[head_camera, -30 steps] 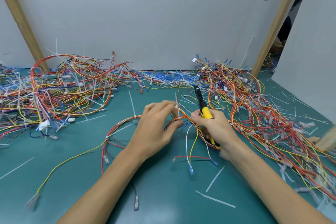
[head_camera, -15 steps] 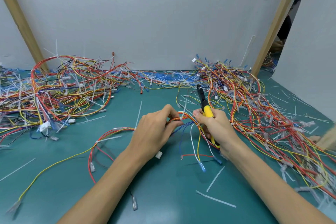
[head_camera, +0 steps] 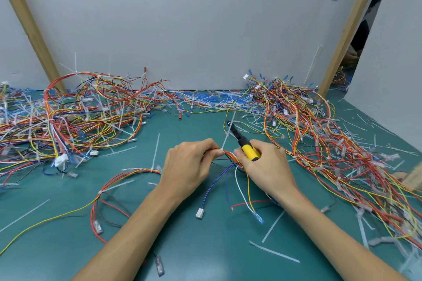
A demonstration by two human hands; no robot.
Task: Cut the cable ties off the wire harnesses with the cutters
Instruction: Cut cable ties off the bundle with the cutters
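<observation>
My left hand (head_camera: pixel 189 166) grips a wire harness (head_camera: pixel 127 173) of red, orange and yellow wires at the table's middle. A white cable tie (head_camera: pixel 228 134) stands up from the bundle between my two hands. My right hand (head_camera: pixel 265 164) holds the yellow-handled cutters (head_camera: pixel 245 145), whose black jaws point up and left, away from the bundle, and its fingertips also pinch the harness next to the tie. Blue, white and yellow leads (head_camera: pixel 230 189) with a white connector hang down below my hands.
A big tangle of tied harnesses (head_camera: pixel 68 116) lies at the left, another tangle (head_camera: pixel 331 143) runs down the right side. Cut white ties (head_camera: pixel 274 252) litter the green mat (head_camera: pixel 205 246). A grey wall with wooden posts stands behind.
Both hands have drawn the harness closer and to the left. The cable tie now stands upright between them. The cutters tilt more to the left.
</observation>
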